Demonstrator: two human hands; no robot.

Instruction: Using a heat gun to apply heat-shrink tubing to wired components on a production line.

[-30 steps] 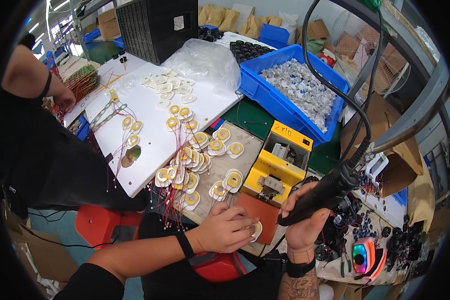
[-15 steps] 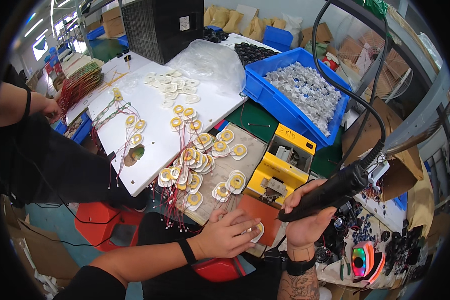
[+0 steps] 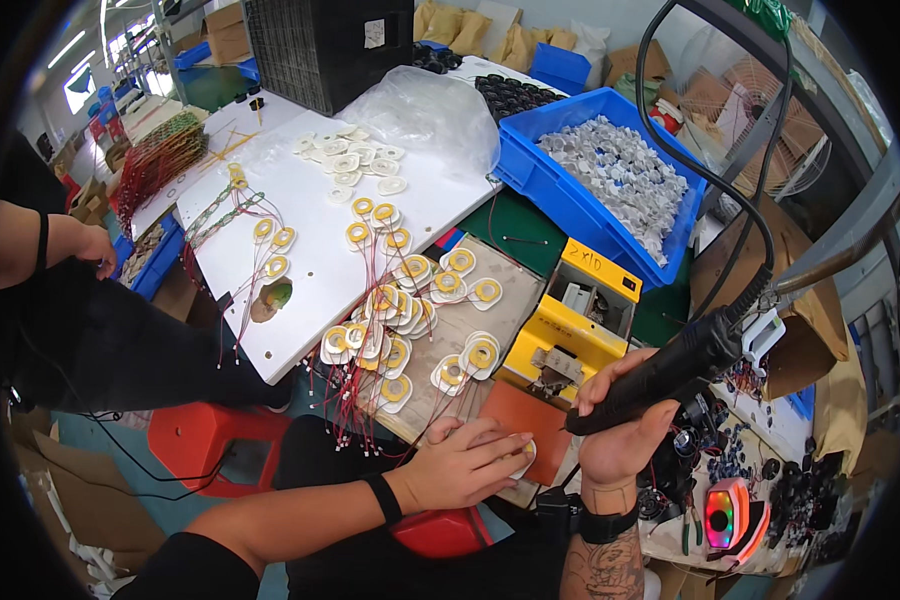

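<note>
My left hand point(image 3: 467, 462) lies with its fingers curled over a white disc-shaped part point(image 3: 526, 461), which is mostly hidden at the right edge of the fingers. The part rests at the near side of an orange pad point(image 3: 523, 420). In my right hand point(image 3: 615, 455) is a black corded electric screwdriver point(image 3: 660, 378), held tilted, its narrow end toward the pad and its cable rising at upper right. The bit cannot be made out. Beyond my left hand lie several white parts with yellow rings point(image 3: 394, 388) and red wires point(image 3: 345, 410) on the worn board.
A yellow box-shaped device point(image 3: 542, 335) stands just behind the pad. Farther back is a blue bin point(image 3: 530, 165) of clear pieces. White parts point(image 3: 345, 163) lie on the white table point(image 3: 320, 235). At far left shows another person's hand point(image 3: 95, 248). A lit mask-like item point(image 3: 725, 520) lies at right.
The view has shifted slightly. Both my hands keep nearly the same pose and hold. The other person's hand at the far left has lowered away from the wire bundle.
</note>
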